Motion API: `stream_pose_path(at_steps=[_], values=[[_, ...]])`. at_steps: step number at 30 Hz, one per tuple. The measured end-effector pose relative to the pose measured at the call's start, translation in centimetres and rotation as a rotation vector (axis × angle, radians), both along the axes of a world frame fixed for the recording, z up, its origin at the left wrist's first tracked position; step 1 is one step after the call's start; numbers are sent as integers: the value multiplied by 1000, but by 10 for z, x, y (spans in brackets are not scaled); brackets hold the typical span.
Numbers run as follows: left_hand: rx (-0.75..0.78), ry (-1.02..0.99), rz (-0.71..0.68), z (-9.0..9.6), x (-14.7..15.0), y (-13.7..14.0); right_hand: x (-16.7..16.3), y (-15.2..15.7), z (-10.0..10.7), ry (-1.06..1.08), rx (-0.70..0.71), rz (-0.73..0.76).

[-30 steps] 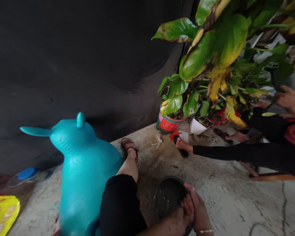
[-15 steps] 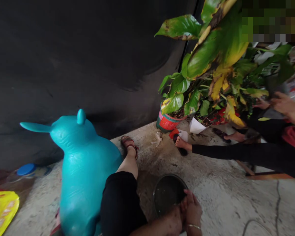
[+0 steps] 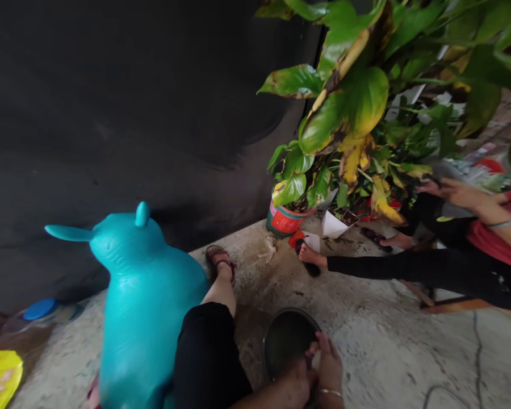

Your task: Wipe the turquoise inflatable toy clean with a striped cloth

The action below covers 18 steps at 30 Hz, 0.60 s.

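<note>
A grey concrete floor (image 3: 387, 352) is showing a dark crack (image 3: 477, 352) down one side. On it a dark bowl (image 3: 286, 347) is sitting, low in the view; a blue toy animal (image 3: 149, 318) is standing at the left and a wooden stool (image 3: 455, 307) at the right. Farther up, a green and red flowerpot (image 3: 286, 220) is resting just beside a white container (image 3: 334, 225), and a red and white card (image 3: 311, 241) is lying in front

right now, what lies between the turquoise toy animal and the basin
The person's black-clad leg, then a strip of concrete floor, in the head view.
</note>
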<state>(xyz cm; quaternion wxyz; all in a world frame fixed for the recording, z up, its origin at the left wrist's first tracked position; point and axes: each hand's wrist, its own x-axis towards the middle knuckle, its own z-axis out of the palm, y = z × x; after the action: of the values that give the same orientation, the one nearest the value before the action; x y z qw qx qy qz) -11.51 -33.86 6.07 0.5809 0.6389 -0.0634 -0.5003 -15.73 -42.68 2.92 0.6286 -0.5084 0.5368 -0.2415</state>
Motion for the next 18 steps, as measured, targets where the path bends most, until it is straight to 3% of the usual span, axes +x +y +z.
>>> stream_pose_path(at_steps=[4,8,10,15,18], values=[[89,-198,35,-1,12,8,-2,-2,21,-50,7,113],[79,-323,84,-3,23,13,9,-1,50,-135,-1,253],[48,-322,122,4,30,16,19,-2,65,-130,1,299],[-215,-195,297,60,66,40,50,3,96,-212,-4,269],[-325,-181,475,97,93,73,77,21,120,-251,-120,357]])
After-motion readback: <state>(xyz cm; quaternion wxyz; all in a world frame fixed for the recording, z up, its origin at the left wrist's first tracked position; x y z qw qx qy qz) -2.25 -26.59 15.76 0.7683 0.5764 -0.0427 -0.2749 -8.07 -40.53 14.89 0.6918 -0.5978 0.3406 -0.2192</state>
